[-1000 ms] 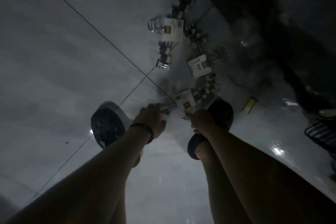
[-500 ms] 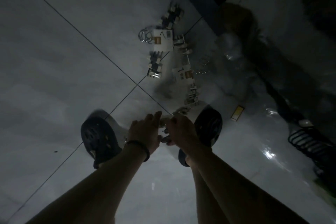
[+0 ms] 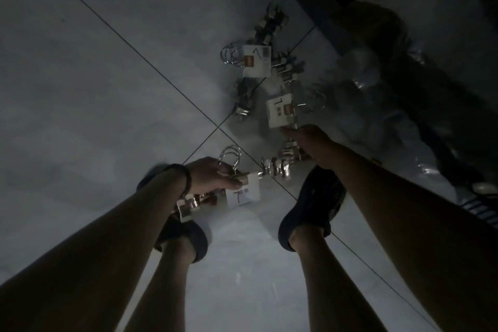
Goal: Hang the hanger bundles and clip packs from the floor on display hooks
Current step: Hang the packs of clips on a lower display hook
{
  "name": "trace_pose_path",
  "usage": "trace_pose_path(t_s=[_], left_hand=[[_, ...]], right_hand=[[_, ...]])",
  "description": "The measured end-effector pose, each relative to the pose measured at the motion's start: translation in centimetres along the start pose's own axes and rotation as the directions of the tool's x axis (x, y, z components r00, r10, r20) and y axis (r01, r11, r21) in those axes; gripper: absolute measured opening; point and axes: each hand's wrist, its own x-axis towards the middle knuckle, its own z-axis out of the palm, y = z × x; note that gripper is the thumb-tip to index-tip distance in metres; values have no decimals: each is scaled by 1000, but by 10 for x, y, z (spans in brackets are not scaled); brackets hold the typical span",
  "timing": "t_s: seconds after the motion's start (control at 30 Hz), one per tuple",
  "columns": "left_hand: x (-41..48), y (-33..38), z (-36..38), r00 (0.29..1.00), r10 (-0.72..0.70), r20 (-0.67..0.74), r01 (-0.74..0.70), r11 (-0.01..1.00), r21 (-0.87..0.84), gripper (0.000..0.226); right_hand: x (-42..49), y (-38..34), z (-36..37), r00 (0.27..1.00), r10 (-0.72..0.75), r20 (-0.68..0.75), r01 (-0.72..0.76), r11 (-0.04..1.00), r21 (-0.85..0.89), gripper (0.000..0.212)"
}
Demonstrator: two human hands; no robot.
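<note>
The left hand (image 3: 213, 175) grips a hanger bundle (image 3: 276, 168) at the base of its wire hooks, with the thumb pressed onto the top edge of its white card (image 3: 244, 193). This bundle hangs from the hand between the 2 feet, with metal clips at both ends of its bar. The card carries 1 dark pen stroke like a "7" or a "1". Its small print is too blurred to read.

The right hand (image 3: 314, 144) reaches to a second bundle (image 3: 310, 104) lying on the floor (image 3: 107, 89), with 1 finger stretched out straight just under that bundle's card (image 3: 280, 112). Its other fingers are hidden, so I cannot tell whether it grasps anything. This card shows the same pen stroke beside an orange-brown square.

Farther off lies a third bundle (image 3: 269, 25), its hooks pointing left. Its card (image 3: 256, 60) has again 1 pen stroke, an orange-brown square and a pale printed patch at 1 corner, unreadable. A loose clip cluster (image 3: 244, 105) lies between these 2 floor bundles and the tile joints.

A black band (image 3: 186, 178) circles the left wrist. Both feet wear dark clogs (image 3: 312, 205). Crumpled clear plastic (image 3: 377, 94) glints to the right.
</note>
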Motion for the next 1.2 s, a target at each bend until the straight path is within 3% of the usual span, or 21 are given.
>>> trace_pose_path(t_s=[0.1,0.27,0.37,0.5,0.6,0.73,0.83,0.93,0.97,1.13,1.2], left_hand=[[0,-2,6,999,21,-31,-23,998,-62,35],[-28,-7,14,996,-38,86,66,937,-342,49],[-54,-1,12,987,-150,56,158,860,-486,55],[-95,12,10,983,-167,-80,90,805,-586,58],[-132,28,8,956,-160,-247,-35,771,-636,71],[-206,79,7,926,-110,-361,-227,603,-765,50],[-274,118,12,874,-103,-475,-366,503,-783,41],[-346,156,24,788,-175,-590,-490,401,-774,30],[-372,170,27,770,-178,-613,-522,377,-765,32],[-500,226,44,766,-124,-631,-558,360,-748,47],[-549,253,52,741,-79,-667,-596,380,-707,46]], right_hand=[[7,-5,14,997,-69,-32,67,996,-55,22],[-3,4,15,987,-99,-129,107,993,57,16],[-20,13,0,929,-234,-287,104,909,-403,21],[-76,19,-20,907,-366,-207,125,704,-700,20],[-152,-1,-30,913,-301,-276,86,803,-590,23],[-258,-30,-42,911,-343,-228,237,889,-393,30],[-345,-56,-60,892,-428,-144,337,844,-418,40],[-438,-82,-89,847,-508,-156,360,764,-535,68],[-470,-89,-98,834,-522,-177,375,772,-512,67],[-636,-114,-138,780,-564,-271,432,799,-417,16],[-689,-112,-153,776,-550,-308,443,823,-356,11]])
